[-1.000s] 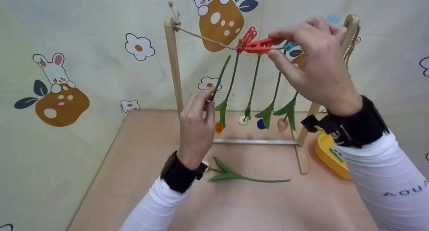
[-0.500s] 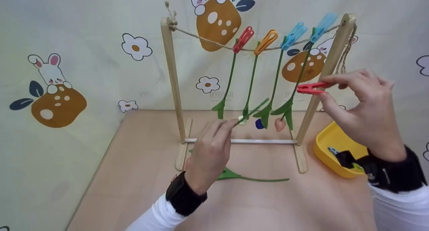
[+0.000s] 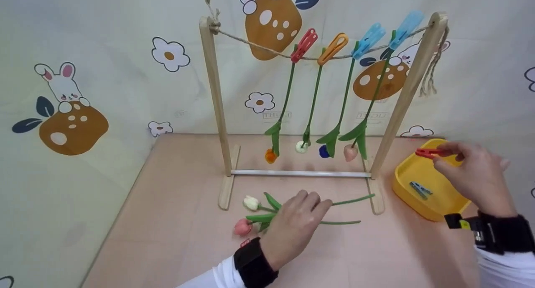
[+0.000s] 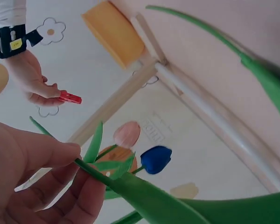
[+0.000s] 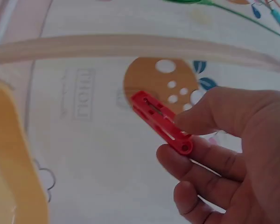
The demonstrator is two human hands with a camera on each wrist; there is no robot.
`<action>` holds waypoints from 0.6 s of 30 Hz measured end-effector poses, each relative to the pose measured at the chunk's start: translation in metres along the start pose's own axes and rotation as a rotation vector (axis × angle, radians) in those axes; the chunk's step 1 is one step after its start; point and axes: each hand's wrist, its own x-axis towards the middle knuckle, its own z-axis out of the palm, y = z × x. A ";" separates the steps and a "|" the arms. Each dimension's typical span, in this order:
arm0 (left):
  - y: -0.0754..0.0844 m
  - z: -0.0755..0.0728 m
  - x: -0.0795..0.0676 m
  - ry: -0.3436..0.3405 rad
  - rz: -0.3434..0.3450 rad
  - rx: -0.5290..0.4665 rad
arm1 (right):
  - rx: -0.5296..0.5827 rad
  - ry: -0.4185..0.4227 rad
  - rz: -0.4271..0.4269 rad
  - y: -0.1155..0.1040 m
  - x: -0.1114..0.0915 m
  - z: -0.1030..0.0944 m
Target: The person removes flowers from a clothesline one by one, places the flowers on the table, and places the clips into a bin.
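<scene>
My left hand (image 3: 299, 223) is low over the table, pinching the green stem (image 4: 95, 172) of an artificial tulip with a pink bloom (image 3: 242, 227). Close by lies a white tulip (image 3: 251, 203), its leaves partly behind the hand. Thumb and fingers of my right hand (image 3: 476, 173) pinch a red clothespin (image 5: 161, 122), above the yellow tray (image 3: 401, 192). Several tulips hang bloom-down from a rope: orange (image 3: 271, 156), white (image 3: 301, 146), blue (image 3: 324, 151) and pink (image 3: 350, 153). Red (image 3: 304, 45), orange (image 3: 333, 49) and light blue clothespins (image 3: 368, 41) clip their stems.
A wooden frame (image 3: 215, 91) with a pale lower bar (image 3: 301, 173) carries the rope (image 3: 250, 44) at the back of the table. Inside the tray lies a grey-blue clothespin (image 3: 420, 190). A patterned cloth (image 3: 125, 91) hangs behind.
Both hands have come down from the rope. My left hand brought its tulip down beside the white one; my right hand carried the red clothespin right and down to the tray.
</scene>
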 end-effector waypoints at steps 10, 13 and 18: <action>0.020 0.041 -0.008 -0.124 0.139 0.150 | -0.125 -0.170 0.169 0.070 0.007 0.028; 0.023 0.051 -0.011 -0.111 0.177 0.168 | -0.131 -0.204 0.177 0.081 0.007 0.035; 0.027 0.066 -0.016 -0.103 0.213 0.184 | -0.126 -0.239 0.179 0.091 0.005 0.043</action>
